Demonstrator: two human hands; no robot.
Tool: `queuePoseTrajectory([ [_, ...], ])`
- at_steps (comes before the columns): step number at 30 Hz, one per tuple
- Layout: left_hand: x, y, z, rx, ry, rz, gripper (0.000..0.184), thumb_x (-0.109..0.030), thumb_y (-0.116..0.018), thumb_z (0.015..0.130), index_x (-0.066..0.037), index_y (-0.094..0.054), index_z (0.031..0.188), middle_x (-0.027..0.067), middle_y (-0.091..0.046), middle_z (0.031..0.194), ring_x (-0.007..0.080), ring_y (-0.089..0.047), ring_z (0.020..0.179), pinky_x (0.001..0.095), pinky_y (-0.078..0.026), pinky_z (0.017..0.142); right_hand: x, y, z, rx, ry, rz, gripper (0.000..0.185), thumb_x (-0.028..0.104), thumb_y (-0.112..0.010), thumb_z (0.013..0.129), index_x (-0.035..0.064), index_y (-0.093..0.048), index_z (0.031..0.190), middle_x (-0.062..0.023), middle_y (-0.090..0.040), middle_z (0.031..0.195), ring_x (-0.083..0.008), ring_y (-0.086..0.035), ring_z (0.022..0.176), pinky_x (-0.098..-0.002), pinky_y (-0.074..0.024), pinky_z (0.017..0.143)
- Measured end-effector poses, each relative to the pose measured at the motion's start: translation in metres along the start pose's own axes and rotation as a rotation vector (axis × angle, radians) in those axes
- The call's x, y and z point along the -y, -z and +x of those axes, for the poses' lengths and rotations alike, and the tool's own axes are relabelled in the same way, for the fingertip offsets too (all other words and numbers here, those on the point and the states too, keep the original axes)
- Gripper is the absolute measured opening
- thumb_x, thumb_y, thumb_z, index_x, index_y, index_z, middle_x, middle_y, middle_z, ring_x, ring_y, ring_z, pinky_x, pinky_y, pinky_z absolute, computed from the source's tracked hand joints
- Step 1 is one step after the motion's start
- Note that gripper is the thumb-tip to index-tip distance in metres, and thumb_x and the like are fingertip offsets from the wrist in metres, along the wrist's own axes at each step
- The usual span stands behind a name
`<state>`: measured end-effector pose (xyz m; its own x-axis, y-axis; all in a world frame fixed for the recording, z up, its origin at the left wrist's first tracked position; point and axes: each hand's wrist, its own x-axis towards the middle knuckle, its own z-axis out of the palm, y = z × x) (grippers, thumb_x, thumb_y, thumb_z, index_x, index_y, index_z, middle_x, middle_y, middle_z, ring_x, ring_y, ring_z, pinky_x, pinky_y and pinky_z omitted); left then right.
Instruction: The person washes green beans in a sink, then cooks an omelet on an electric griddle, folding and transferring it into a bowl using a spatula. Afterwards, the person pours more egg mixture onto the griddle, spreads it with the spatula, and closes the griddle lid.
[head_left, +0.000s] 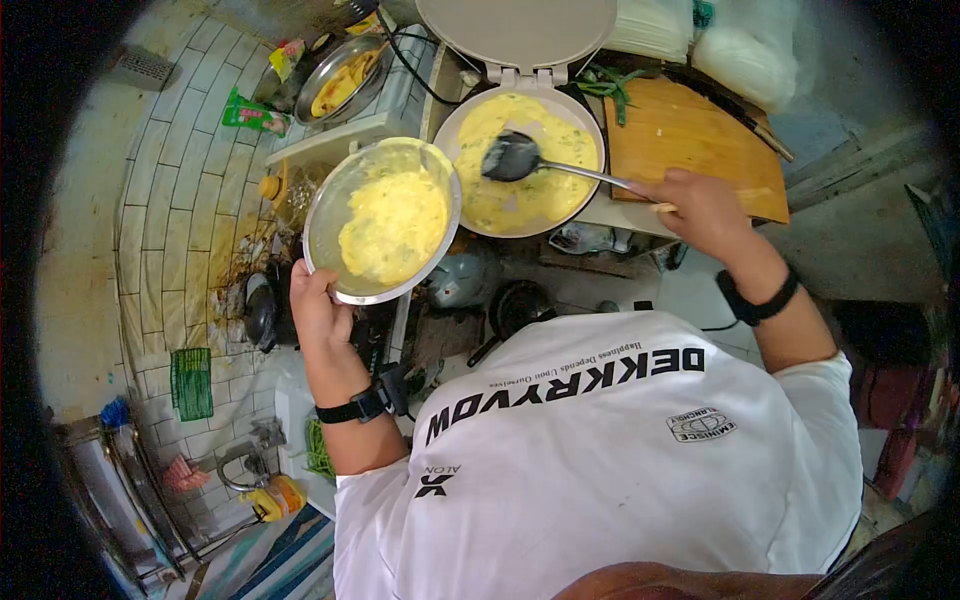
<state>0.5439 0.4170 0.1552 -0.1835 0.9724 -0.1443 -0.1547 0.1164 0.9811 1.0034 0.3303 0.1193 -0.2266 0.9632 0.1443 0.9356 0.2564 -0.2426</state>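
Observation:
My left hand grips the rim of a steel mixing bowl, thumb over the edge. Yellow batter with green flecks covers much of the bowl's inside. In my right hand is the handle of a ladle with a dark head. That head rests on or just over batter spread in a round electric griddle. Patches of the pan surface show through the batter. The griddle's lid stands raised at the back. The bowl is at the griddle's left edge, partly overlapping it in view.
A wooden cutting board lies right of the griddle, with a knife along its far edge and green scallions beside it. Back left stands a metal basin holding yellow food. A black cord runs near the griddle.

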Motion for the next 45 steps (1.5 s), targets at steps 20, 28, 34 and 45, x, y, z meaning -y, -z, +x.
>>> queuePoseTrajectory([
  [20,-0.006,-0.01,-0.005,0.046,-0.018,-0.026,0.02,0.007,-0.046,0.073,-0.002,-0.044,0.09,0.0137,-0.058,0.092,0.0212,-0.06,0.079,0.0349,-0.053,0.072,0.031,-0.008,0.015,-0.034,-0.104,-0.037,0.038,0.016,-0.063,0.075,0.0253,-0.062,0.112,-0.0085,-0.059,0.08,-0.0285,-0.062,0.075,-0.0412,-0.0498,0.061],
  [28,-0.015,-0.013,-0.009,0.072,-0.002,0.029,0.024,0.008,-0.045,0.073,0.0,-0.044,0.095,0.0154,-0.058,0.095,0.0241,-0.061,0.085,0.0386,-0.054,0.073,0.059,-0.038,0.041,-0.017,-0.071,-0.019,0.038,0.014,-0.062,0.075,0.0239,-0.063,0.111,-0.0068,-0.056,0.083,-0.0255,-0.06,0.073,-0.0386,-0.0481,0.058],
  [34,-0.007,-0.004,-0.003,0.055,-0.014,-0.022,0.023,0.009,-0.045,0.073,0.0,-0.044,0.094,0.0152,-0.058,0.095,0.024,-0.061,0.085,0.0378,-0.054,0.075,0.049,-0.003,0.035,-0.069,-0.034,0.0,0.029,0.02,-0.051,0.084,0.0253,-0.064,0.109,-0.0104,-0.059,0.084,-0.029,-0.064,0.077,-0.0422,-0.0509,0.06],
  [45,-0.01,-0.009,-0.006,0.089,0.017,-0.003,0.022,0.007,-0.045,0.072,-0.001,-0.044,0.093,0.0147,-0.058,0.094,0.0239,-0.062,0.081,0.0379,-0.054,0.073,0.028,0.001,0.015,-0.054,-0.235,0.0,0.036,0.014,-0.062,0.077,0.0239,-0.064,0.111,-0.0083,-0.057,0.08,-0.0288,-0.06,0.076,-0.0413,-0.048,0.063],
])
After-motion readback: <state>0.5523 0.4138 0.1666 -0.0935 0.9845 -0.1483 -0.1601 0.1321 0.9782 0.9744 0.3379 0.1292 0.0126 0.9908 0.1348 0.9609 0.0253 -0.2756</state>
